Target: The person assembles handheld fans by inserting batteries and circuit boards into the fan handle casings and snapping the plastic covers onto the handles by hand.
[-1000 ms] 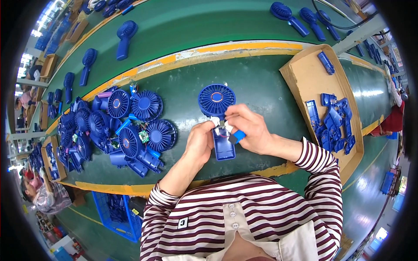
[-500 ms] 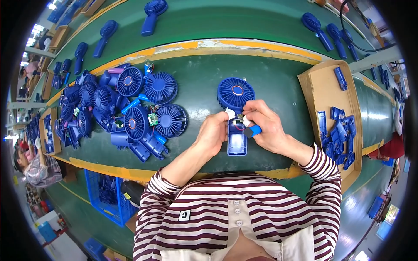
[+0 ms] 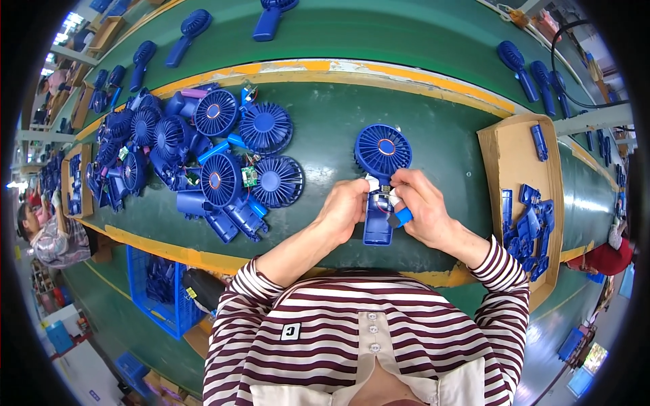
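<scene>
Risking a pinched or torn wire: thin leads are showing at the open handle of the blue handheld fan [image 3: 380, 186], right where both sets of fingers are crowding in, so a hard push on the small blue cylinder [image 3: 402, 217] could be trapping them under it. Also risking a slide: lying flat and loose on the green counter [image 3: 325, 128], with only the left hand [image 3: 345, 211] bracing its side, so pressure from one side could be skating it toward the counter's yellow edge. Possibly dropping the small white part at the handle's top, being pinched only lightly.

Lying head-away, round grille pointing up the picture, handle pointing back toward the striped shirt [image 3: 365, 331], midway between the pile of blue fans [image 3: 203, 159] and the cardboard tray [image 3: 518, 176] of blue shells. Left fingers curled and pressing against the handle's left edge near its top. Right hand [image 3: 423, 210] closing its fingers on the blue cylinder just beside the handle's right edge, thumb and forefinger tips meeting over the opened compartment. Touching on both sides, not lifted.
</scene>
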